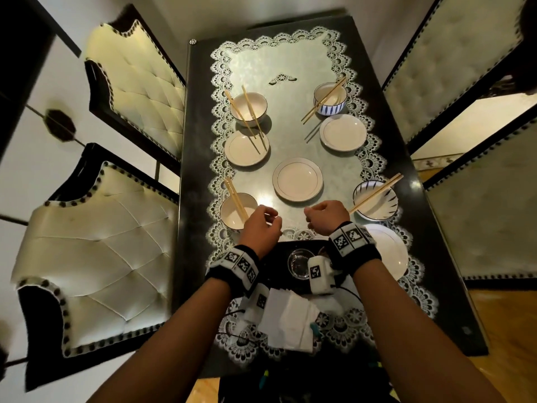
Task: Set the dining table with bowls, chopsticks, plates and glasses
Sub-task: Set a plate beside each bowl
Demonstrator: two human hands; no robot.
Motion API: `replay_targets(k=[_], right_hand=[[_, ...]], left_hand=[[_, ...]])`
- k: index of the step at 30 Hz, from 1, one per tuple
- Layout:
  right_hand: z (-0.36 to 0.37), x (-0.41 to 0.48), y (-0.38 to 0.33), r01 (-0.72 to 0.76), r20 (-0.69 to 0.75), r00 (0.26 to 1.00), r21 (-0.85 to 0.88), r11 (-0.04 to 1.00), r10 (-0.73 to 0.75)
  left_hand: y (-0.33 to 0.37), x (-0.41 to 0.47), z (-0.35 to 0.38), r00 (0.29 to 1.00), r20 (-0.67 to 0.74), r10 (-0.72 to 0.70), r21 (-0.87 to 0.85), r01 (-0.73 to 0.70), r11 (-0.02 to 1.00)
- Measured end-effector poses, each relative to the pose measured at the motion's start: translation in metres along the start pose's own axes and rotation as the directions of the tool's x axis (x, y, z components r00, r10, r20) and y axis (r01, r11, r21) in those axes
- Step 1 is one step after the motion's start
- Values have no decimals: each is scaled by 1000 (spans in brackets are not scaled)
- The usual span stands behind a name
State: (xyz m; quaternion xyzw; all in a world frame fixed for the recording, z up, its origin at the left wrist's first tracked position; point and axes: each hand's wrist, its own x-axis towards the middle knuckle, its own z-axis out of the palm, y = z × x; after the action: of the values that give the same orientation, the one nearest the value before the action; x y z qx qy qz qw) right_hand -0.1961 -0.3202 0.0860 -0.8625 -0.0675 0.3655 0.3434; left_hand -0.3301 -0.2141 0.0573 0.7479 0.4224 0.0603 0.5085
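Two white bowls (pixel 248 109) (pixel 238 212) on the left and two blue-striped bowls (pixel 329 103) (pixel 374 202) on the right each carry a pair of chopsticks (pixel 377 193). White plates lie by the far left bowl (pixel 247 148), by the far right bowl (pixel 343 132), in the table's middle (pixel 297 178) and at the near right (pixel 389 251), the last partly hidden by my wrist. A clear glass (pixel 300 261) stands on a black tray (pixel 290 247). My left hand (pixel 261 228) and my right hand (pixel 325 218) hover side by side just beyond the tray, fingers loosely curled, nothing visible in them.
A lace-edged cloth (pixel 220 71) covers the dark table (pixel 406 175). White paper napkins (pixel 290 321) lie at the near edge. Two padded chairs stand close on the left (pixel 139 82) (pixel 96 257) and two on the right (pixel 453 62) (pixel 491 213).
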Motion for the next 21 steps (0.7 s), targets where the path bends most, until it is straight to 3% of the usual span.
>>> replay_targets(k=[5,9,21], right_hand=[[35,9,-2,-69,-48,996,29,997,70],[66,14,-10,-125,15,992,28,992,125],[81,38,-21,-182,-99,977,65,981,188]], left_hand=[[-11,9,-16,993,-19,-113,49,114,992],[-24,18,-33,981,-8,-196,94,196,976],[-23,49,-34,984,-3,-177,143,175,974]])
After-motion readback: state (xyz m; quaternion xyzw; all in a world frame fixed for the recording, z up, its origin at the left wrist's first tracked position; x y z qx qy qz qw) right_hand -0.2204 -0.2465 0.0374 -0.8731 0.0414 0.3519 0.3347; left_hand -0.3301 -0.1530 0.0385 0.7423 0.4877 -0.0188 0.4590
